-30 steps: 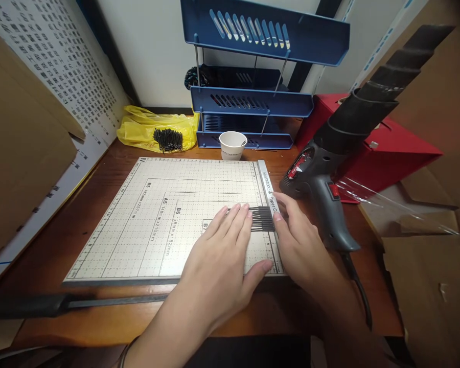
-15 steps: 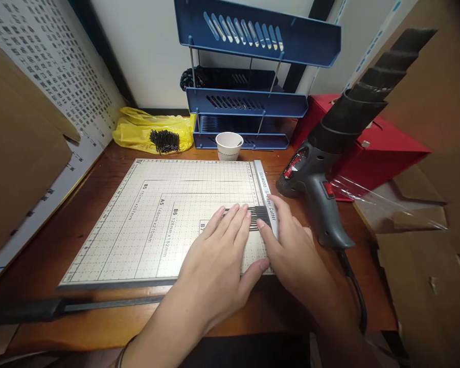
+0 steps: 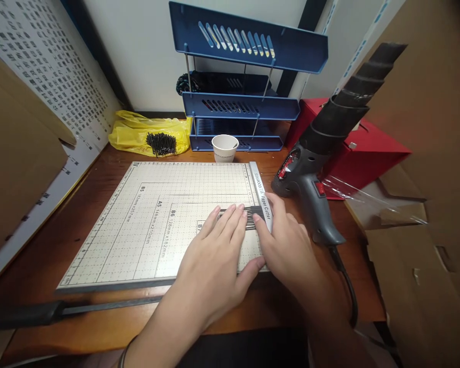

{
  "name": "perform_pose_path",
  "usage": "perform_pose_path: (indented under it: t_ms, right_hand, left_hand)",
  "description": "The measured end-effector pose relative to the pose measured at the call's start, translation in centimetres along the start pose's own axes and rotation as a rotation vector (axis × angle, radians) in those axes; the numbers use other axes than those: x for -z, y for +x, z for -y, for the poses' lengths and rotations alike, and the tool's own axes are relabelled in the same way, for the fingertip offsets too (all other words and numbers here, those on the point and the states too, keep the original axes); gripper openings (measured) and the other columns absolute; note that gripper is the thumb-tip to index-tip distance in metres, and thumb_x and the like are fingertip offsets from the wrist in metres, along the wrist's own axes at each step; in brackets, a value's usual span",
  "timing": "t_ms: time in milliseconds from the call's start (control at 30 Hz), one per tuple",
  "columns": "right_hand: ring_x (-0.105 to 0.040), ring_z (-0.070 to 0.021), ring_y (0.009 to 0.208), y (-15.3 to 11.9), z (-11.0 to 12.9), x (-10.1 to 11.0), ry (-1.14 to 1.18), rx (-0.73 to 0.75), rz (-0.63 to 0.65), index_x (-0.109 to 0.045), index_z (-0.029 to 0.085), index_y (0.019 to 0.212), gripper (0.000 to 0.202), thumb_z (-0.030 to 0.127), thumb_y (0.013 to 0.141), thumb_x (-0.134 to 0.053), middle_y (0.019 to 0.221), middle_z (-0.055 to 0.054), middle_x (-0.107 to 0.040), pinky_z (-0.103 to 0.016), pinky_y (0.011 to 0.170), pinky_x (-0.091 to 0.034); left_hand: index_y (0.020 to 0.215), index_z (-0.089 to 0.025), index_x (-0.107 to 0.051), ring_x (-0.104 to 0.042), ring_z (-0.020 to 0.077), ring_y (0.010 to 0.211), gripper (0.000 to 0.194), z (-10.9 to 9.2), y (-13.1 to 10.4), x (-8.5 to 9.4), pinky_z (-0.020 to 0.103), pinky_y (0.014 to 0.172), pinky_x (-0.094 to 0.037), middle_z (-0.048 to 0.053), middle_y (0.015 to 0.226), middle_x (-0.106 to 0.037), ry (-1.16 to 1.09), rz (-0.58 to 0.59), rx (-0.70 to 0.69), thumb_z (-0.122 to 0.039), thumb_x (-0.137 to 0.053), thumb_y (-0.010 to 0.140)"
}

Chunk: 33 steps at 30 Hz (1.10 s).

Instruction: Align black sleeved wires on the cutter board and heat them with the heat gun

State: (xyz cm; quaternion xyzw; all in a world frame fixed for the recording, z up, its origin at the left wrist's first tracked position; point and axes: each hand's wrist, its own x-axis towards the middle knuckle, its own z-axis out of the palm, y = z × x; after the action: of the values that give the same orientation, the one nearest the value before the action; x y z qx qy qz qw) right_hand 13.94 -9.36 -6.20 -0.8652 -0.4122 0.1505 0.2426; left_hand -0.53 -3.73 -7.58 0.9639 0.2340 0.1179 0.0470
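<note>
A paper cutter board [image 3: 111, 230] with printed size lines lies on the table, a silver rail [image 3: 257, 179] along its right side. Several thin black strips [image 3: 255, 219] are lined up side by side on it, with their right ends at the rail. My left hand [image 3: 218, 250] lies flat over the strips, fingers stretched and thumb out to the right. At the rail is my right hand [image 3: 287, 245], its thumb tip on the strips and its index finger across the rail; thumb and index are apart. The other right fingers are partly hidden.
A white paper cup [image 3: 225, 148] stands behind the board, before blue stacked trays [image 3: 241, 106]. Short black pieces [image 3: 161, 143] lie on a yellow bag [image 3: 130, 134]. On the right are a heat gun [image 3: 310, 179] and red box [image 3: 375, 158]. A long black-handled blade [image 3: 111, 305] lies in front.
The camera view has shifted slightly, so the heat gun and trays appear further left. Both hands keep nearly the same place on the strips and rail.
</note>
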Motion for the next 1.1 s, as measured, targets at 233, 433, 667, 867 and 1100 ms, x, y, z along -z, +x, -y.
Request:
perform_pose_path:
  t_ms: [233, 433, 667, 867, 1100]
  right_hand:
    - [-0.061, -0.0262, 0.121, -0.3, -2.1, 1.1, 0.374, 0.053, -0.296, -0.052, 0.026, 0.134, 0.04, 0.039, 0.097, -0.045, 0.136, -0.009, -0.064, -0.044, 0.098, -0.046]
    - [-0.065, -0.0195, 0.09, -0.4, -4.3, 2.6, 0.348, 0.035, -0.448, -0.058, 0.032, 0.125, 0.035, 0.044, 0.092, -0.058, 0.122, -0.002, -0.071, -0.039, 0.082, -0.049]
    - [-0.059, -0.019, 0.081, 0.1, -3.9, 2.3, 0.226, 0.107, -0.442, -0.063, 0.031, 0.123, 0.037, 0.044, 0.087, -0.062, 0.117, -0.003, -0.07, -0.042, 0.081, -0.048]
    - [-0.06, -0.03, 0.108, 0.7, -1.5, 0.1, 0.228, 0.141, -0.231, -0.05, 0.023, 0.139, 0.059, 0.044, 0.085, -0.062, 0.136, -0.01, -0.062, -0.049, 0.091, -0.048]
    - [-0.062, -0.0284, 0.105, 1.1, -2.6, 0.5, 0.193, 0.202, -0.326, -0.05, 0.022, 0.139, 0.057, 0.039, 0.086, -0.061, 0.132, -0.011, -0.064, -0.046, 0.086, -0.049]
  left_hand:
    - [0.156, -0.007, -0.035, -0.025, 0.0254, 0.154, 0.074, -0.1, 0.0, -0.1, 0.047, 0.128, -0.015, 0.011, 0.164, -0.03, 0.003, 0.01, 0.021, -0.059, -0.03, 0.103]
    - [0.156, -0.009, -0.034, -0.025, 0.0245, 0.154, 0.074, -0.1, -0.1, -0.1, 0.047, 0.129, -0.015, 0.009, 0.164, -0.03, -0.001, 0.008, 0.02, -0.06, -0.03, 0.103]
    - [0.158, -0.009, -0.03, -0.024, 0.0247, 0.154, 0.075, -0.1, 0.0, 0.1, 0.049, 0.128, -0.016, 0.008, 0.165, -0.027, 0.016, 0.007, 0.028, -0.06, -0.032, 0.102]
    - [0.157, -0.009, -0.032, -0.026, 0.0266, 0.153, 0.074, -0.3, 0.1, 0.3, 0.053, 0.126, -0.021, 0.009, 0.165, -0.028, 0.046, 0.005, 0.019, -0.059, -0.035, 0.102]
    - [0.157, -0.007, -0.032, -0.027, 0.0278, 0.153, 0.077, 0.0, 0.0, 0.2, 0.054, 0.126, -0.022, 0.011, 0.164, -0.031, 0.032, -0.02, 0.01, -0.06, -0.034, 0.102]
